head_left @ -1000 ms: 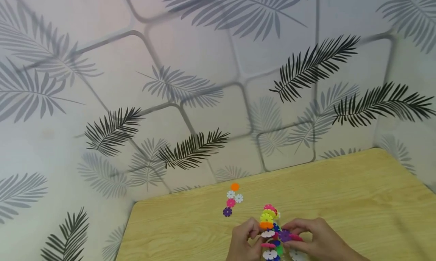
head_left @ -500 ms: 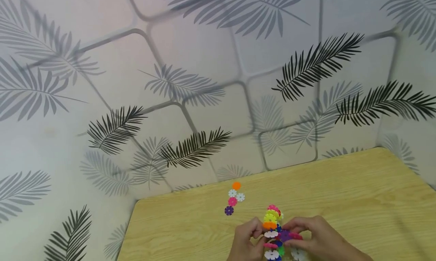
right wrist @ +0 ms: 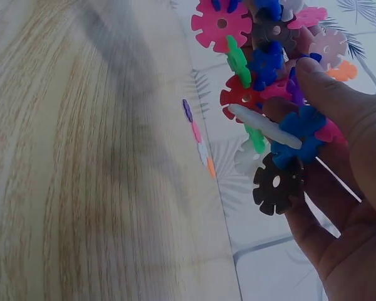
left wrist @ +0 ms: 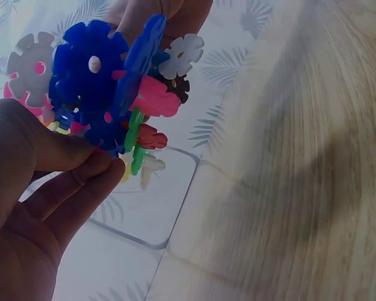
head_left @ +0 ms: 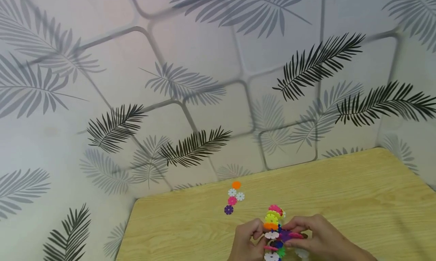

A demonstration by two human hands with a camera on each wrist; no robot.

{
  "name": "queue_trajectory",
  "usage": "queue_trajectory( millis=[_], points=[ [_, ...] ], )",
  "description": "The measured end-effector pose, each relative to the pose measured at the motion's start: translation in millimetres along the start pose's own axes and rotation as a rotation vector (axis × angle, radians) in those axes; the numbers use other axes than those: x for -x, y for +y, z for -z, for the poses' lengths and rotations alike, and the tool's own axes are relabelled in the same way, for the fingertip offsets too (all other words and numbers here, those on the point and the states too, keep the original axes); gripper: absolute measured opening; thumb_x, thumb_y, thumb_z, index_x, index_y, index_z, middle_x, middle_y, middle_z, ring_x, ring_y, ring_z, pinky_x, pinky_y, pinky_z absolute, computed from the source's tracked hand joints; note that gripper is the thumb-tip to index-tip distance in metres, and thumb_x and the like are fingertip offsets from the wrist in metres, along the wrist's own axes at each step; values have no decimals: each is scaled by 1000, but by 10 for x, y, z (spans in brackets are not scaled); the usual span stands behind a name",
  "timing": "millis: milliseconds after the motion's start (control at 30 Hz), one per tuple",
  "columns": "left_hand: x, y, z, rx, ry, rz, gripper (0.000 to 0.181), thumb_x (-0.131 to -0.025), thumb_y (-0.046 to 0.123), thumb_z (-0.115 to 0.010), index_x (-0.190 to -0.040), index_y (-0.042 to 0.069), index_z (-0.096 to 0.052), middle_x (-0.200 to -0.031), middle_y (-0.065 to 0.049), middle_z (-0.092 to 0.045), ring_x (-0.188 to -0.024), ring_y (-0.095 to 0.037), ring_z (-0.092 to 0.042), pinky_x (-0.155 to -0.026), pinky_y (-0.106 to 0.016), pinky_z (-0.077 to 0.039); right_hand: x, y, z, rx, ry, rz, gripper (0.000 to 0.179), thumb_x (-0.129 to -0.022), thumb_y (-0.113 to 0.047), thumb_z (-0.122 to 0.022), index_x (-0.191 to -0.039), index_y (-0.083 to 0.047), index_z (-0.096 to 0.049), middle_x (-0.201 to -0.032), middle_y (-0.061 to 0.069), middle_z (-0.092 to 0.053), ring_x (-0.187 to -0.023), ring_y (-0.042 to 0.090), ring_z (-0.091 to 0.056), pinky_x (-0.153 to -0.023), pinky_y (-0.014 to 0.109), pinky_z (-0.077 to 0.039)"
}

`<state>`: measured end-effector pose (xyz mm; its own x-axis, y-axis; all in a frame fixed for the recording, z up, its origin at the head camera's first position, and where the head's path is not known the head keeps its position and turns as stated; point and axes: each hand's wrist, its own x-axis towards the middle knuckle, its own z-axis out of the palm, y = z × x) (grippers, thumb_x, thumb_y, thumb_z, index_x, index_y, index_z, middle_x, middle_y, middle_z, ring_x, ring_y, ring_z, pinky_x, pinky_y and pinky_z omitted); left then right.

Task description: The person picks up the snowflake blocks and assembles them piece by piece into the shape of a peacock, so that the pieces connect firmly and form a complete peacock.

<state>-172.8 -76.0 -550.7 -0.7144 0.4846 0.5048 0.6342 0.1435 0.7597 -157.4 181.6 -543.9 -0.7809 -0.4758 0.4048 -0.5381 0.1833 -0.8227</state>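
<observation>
A model of slotted, flower-shaped plastic discs (head_left: 271, 218) in many colours is held up between both hands near the table's front edge. My left hand (head_left: 246, 241) pinches its left side between thumb and fingers; in the left wrist view these meet beside a blue disc (left wrist: 105, 132). On the other side my right hand (head_left: 318, 233) grips a part that juts out, with a purple disc (head_left: 285, 236) by the fingertips. In the right wrist view a brown disc (right wrist: 277, 188) and a white one (right wrist: 263, 125) stick out near the fingers. The model's lower end leaves the head view.
Loose discs lie in a small group on the wooden table (head_left: 177, 223): an orange one (head_left: 236, 185), two white, a pink one (head_left: 232, 200) and a purple one (head_left: 228, 210). A leaf-patterned wall (head_left: 204, 113) rises directly behind the table's far edge.
The model's upper end has shifted slightly to the right in the head view. Both hands keep nearly the same hold, and the loose discs lie as before.
</observation>
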Motion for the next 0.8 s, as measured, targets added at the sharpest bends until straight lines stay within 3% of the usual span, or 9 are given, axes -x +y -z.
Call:
queue_trajectory(
  millis=[267, 367, 433, 500, 600, 700, 800],
  points=[
    [-10, -8, -8, 7, 31, -61, 54, -75, -27, -70, -80, 9, -30, -75, -6, -50, -89, 1, -61, -81, -21, -63, -5, 8, -23, 3, 29, 54, 24, -89, -7, -89, -110, -4, -78, -90, 8, -84, -84, -4, -74, -62, 20, -61],
    [-18, -11, -17, 11, 46, -61, 55, -77, -25, -71, -79, 9, -29, -77, -7, -57, -87, 1, -59, -73, -17, -58, 0, 8, -42, 12, 54, 78, 25, -88, -3, -89, -111, -4, -78, -91, 7, -84, -84, -2, -75, -64, 19, -61],
    [-24, -8, -21, 21, 55, -40, 54, -82, -21, -74, -79, 10, -29, -72, -7, -49, -81, 2, -52, -65, -15, -48, 8, 3, -63, 12, 73, 89, 27, -87, -1, -89, -111, -5, -77, -91, 4, -84, -84, -2, -76, -65, 18, -60],
    [-22, 8, -20, 58, 62, 15, 54, -87, -16, -76, -78, 10, -29, -73, -9, -56, -79, 2, -49, -63, -16, -40, 19, -7, -87, 0, 88, 79, 27, -88, 0, -88, -113, -6, -77, -91, 1, -84, -84, -2, -76, -66, 18, -59],
    [-21, 47, -8, 136, 70, 121, 54, -90, -12, -77, -76, 9, -28, -74, -14, -58, -81, 2, -55, -70, -16, -46, 33, -32, -109, -30, 98, 13, 24, -91, -3, -86, -114, -9, -78, -90, -5, -84, -84, -3, -74, -66, 19, -56],
    [-24, 95, 12, 219, 74, 231, 52, -89, -15, -72, -75, 6, -26, -85, -22, -67, -90, -4, -67, -83, -21, -58, 32, -60, -101, -81, 70, -116, 20, -96, -10, -83, -115, -10, -78, -92, -8, -84, -87, -3, -71, -70, 19, -52],
    [-28, 126, 26, 272, 69, 308, 48, -88, -17, -67, -75, 4, -26, -93, -28, -72, -91, -6, -70, -85, -22, -61, 24, -78, -72, -151, 22, -259, 18, -100, -16, -80, -117, -10, -78, -94, -7, -83, -89, -2, -67, -76, 18, -49]
  ],
)
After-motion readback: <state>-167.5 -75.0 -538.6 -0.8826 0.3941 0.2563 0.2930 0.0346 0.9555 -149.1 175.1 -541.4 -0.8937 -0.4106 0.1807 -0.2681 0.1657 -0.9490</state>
